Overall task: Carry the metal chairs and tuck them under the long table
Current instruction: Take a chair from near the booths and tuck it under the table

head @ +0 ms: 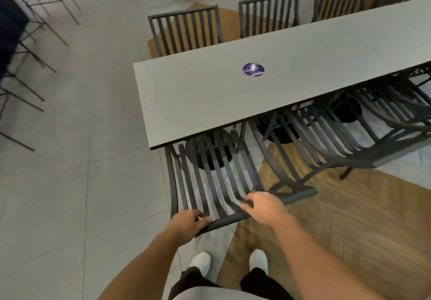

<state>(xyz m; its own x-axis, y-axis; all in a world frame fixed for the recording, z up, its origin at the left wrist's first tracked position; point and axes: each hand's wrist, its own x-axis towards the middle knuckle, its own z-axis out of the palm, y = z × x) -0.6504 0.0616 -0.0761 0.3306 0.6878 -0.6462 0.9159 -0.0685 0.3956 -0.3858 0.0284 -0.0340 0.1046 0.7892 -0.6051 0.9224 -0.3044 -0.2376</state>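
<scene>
Seen from above, a person's left hand (190, 221) and right hand (264, 207) each curl around the top rail of a dark slatted metal chair (211, 176). The chair's seat sits partly beneath the near end of a long grey table (186, 94). More chairs (338, 134) are tucked under the table to the right, and others line its far side (186, 30). A round blue sticker (253, 69) lies on the tabletop.

One wide-angle view looks from head height steeply down and forward. Nearest, at the bottom edge, are the person's own arms and white shoes (200, 263). The long table (210, 94) runs from the middle to the far right, and the floor (93, 136) fills the left side. Straight lines bend near the edges.
</scene>
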